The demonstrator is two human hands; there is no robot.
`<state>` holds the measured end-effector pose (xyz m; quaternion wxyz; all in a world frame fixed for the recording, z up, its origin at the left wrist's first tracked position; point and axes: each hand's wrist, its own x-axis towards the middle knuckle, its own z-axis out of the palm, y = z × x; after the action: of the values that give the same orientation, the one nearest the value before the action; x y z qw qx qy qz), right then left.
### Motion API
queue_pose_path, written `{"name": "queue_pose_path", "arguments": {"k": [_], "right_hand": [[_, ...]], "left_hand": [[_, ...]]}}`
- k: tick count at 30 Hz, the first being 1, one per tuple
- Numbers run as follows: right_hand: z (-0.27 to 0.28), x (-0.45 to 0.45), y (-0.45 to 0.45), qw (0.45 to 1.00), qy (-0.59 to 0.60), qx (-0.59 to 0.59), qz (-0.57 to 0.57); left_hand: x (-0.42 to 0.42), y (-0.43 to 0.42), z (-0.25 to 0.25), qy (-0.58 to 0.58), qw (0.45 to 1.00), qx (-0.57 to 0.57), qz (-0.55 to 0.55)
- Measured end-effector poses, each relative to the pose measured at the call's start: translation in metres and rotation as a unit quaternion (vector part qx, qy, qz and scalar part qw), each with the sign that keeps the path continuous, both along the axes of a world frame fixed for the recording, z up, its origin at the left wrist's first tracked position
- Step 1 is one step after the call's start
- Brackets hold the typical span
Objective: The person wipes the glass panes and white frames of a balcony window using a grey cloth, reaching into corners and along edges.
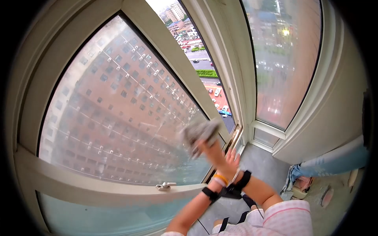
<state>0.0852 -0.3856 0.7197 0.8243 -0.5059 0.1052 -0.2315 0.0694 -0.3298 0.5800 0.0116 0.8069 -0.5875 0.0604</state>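
Observation:
My right hand is closed on a grey cloth, both smeared by motion, at the lower right of a large window pane. The cloth appears to be against the glass, though the blur hides the exact contact. My forearms cross in front of me. My left hand lies partly behind the right arm, its fingers stretched out near the lower window frame. I cannot tell whether it touches the frame. The window sash stands ajar, with a gap to the outdoors. Its white handle is on the bottom rail.
A second, fixed pane is to the right. Below are grey floor tiles, a blue rolled item and some clutter by the right wall. Through the gap, a street with cars lies far below.

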Motion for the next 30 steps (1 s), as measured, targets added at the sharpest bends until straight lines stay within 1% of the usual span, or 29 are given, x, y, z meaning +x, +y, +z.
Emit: {"name": "queue_pose_path", "arguments": {"k": [1,2,3,4,6,7,8,9,10,11,12,13,14,15,16,17,18,20,21,22,23,24,25,26,27,28,29,30], "right_hand": [[0.002,0.013,-0.023,0.982,-0.063,0.021,-0.176],[0.003,0.015,-0.06,0.985,-0.048,0.001,-0.164],[0.001,0.024,-0.086,0.976,-0.071,-0.008,-0.206],[0.004,0.033,-0.103,0.964,-0.098,-0.021,-0.247],[0.024,0.041,-0.125,0.952,-0.134,-0.06,-0.269],[0.06,0.034,-0.119,0.939,-0.208,-0.066,-0.266],[0.086,0.042,-0.117,0.922,-0.273,-0.071,-0.267],[0.107,0.056,-0.12,0.913,-0.334,-0.078,-0.222],[0.156,0.055,-0.106,0.882,-0.421,-0.061,-0.202],[0.182,0.069,-0.106,0.868,-0.417,-0.172,-0.206],[0.209,0.098,-0.107,0.806,-0.443,-0.276,-0.28],[0.243,0.1,-0.092,0.835,-0.448,-0.237,-0.216],[0.258,0.118,-0.086,0.805,-0.428,-0.299,-0.283],[0.274,0.136,-0.079,0.767,-0.402,-0.354,-0.353],[0.28,0.153,-0.073,0.714,-0.405,-0.383,-0.423],[0.269,0.167,-0.074,0.728,-0.384,-0.401,-0.402],[0.245,0.173,-0.08,0.724,-0.383,-0.423,-0.387],[0.194,0.177,-0.09,0.718,-0.376,-0.46,-0.362],[0.161,0.172,-0.088,0.718,-0.365,-0.468,-0.364],[0.127,0.168,-0.087,0.727,-0.347,-0.466,-0.365],[0.097,0.165,-0.085,0.754,-0.319,-0.446,-0.361],[0.068,0.163,-0.085,0.824,-0.273,-0.397,-0.298],[0.052,0.156,-0.077,0.833,-0.24,-0.351,-0.354],[0.034,0.148,-0.076,0.844,-0.208,-0.362,-0.337],[0.017,0.141,-0.075,0.853,-0.174,-0.374,-0.32],[0.003,0.13,-0.073,0.857,-0.135,-0.399,-0.297],[-0.012,0.117,-0.067,0.905,-0.118,-0.323,-0.249],[-0.028,0.101,-0.056,0.944,-0.1,-0.244,-0.2]], "left_hand": [[0.016,-0.006,-0.004,0.019,1.0,-0.015,0.006],[0.032,-0.015,-0.005,0.037,0.999,-0.029,0.012],[0.035,-0.029,0.023,-0.012,0.993,0.095,0.063],[0.035,-0.028,0.032,-0.013,0.994,0.092,0.063],[0.038,-0.026,0.039,0.028,0.995,0.015,0.091],[0.025,-0.009,0.04,0.044,0.993,0.003,0.105],[0.016,0.007,0.036,0.042,0.995,0.016,0.09],[0.001,0.022,0.036,0.055,0.993,0.038,0.1],[-0.017,0.042,0.036,0.064,0.993,-0.011,0.102],[-0.036,0.067,0.04,0.091,0.991,-0.032,0.096],[-0.054,0.092,0.045,0.109,0.987,-0.027,0.112],[-0.069,0.119,0.053,0.124,0.983,-0.048,0.124],[-0.082,0.143,0.068,0.126,0.981,-0.043,0.14],[-0.095,0.176,0.064,0.122,0.975,-0.089,0.163],[-0.101,0.201,0.066,0.117,0.966,-0.137,0.186],[-0.108,0.213,0.095,0.097,0.964,-0.139,0.203],[-0.118,0.223,0.121,0.079,0.961,-0.142,0.224],[-0.119,0.235,0.144,0.059,0.956,-0.155,0.24],[-0.12,0.237,0.147,0.052,0.954,-0.159,0.248],[-0.116,0.231,0.147,0.045,0.952,-0.162,0.255],[-0.109,0.22,0.144,0.078,0.953,-0.168,0.24],[-0.102,0.211,0.139,0.113,0.952,-0.174,0.224],[-0.09,0.208,0.125,0.086,0.971,-0.111,0.195],[-0.076,0.205,0.111,0.059,0.983,-0.047,0.164],[-0.065,0.198,0.098,0.061,0.982,-0.051,0.168],[-0.053,0.189,0.09,0.008,0.985,-0.021,0.169],[-0.045,0.186,0.083,-0.047,0.985,0.012,0.168],[-0.038,0.189,0.072,-0.047,0.984,0.01,0.169]]}}
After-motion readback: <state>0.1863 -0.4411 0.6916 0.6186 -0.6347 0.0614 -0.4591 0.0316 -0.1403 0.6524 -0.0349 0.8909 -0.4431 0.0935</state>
